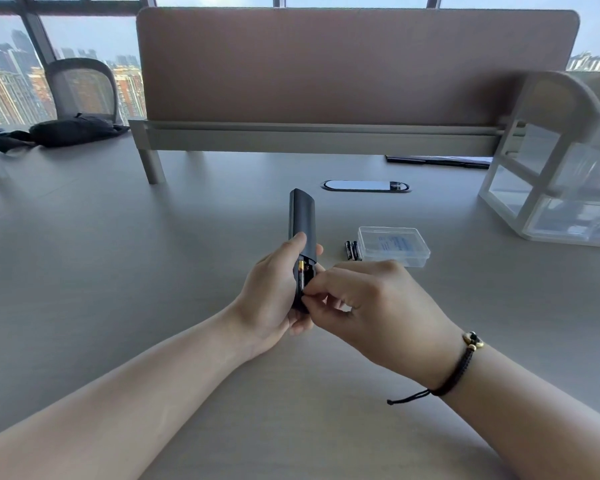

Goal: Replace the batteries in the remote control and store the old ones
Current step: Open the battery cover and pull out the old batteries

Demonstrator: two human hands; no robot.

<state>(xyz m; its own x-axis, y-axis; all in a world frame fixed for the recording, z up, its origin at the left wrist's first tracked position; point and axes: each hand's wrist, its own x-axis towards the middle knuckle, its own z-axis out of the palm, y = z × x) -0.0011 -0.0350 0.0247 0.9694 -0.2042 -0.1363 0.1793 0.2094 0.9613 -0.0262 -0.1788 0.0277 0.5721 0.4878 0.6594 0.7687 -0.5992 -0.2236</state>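
My left hand grips a dark grey remote control above the table, its back facing up and its far end pointing away from me. The battery bay at its near end is uncovered, and a battery with a gold end lies in it. At the bay's lower end the fingertips of my right hand pinch something too small to make out. Two black batteries lie side by side on the table, next to a small clear plastic box with its lid on.
A clear drawer unit stands at the right. A brown partition screen runs across the back of the grey table, with an oval cable port before it. A black bag lies at the far left.
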